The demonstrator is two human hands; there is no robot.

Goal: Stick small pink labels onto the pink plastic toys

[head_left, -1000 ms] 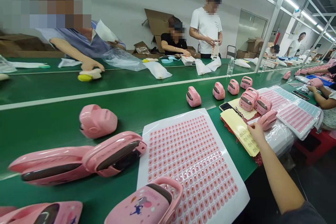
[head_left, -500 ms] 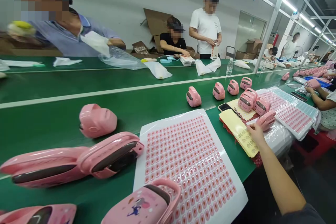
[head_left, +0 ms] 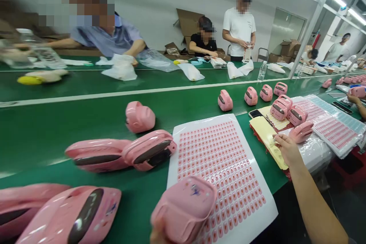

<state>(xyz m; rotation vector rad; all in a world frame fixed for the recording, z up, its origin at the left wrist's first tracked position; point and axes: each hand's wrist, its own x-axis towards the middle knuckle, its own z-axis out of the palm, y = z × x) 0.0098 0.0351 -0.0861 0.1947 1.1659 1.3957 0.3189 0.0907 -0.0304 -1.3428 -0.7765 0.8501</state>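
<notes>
My left hand (head_left: pixel 160 230), partly cut off by the bottom edge, grips a pink plastic casing (head_left: pixel 188 206) with a printed picture on its upper face. That casing is tilted over the lower part of a white sheet of small pink stickers (head_left: pixel 220 160). My right hand (head_left: pixel 287 148) is over the yellow label sheet (head_left: pixel 265 133), thumb and fingers pinched on a small pale label (head_left: pixel 276 139). Just beyond that hand lies another pink casing (head_left: pixel 301 131). Both sheets rest on the green table.
Several pink casings lie left of the sticker sheet, including a paired row (head_left: pixel 97 154) and a near one (head_left: pixel 74 213). Scissors (head_left: pixel 268 121) and a phone (head_left: pixel 255 113) lie beyond the yellow sheet. A water bottle (head_left: pixel 262 71) stands farther back. Co-workers sit and stand across the table.
My left hand has come into view, and the near casing is now turned and tilted in its grip. My right hand has drawn up from the yellow sheet with a label. The view has swung left.
</notes>
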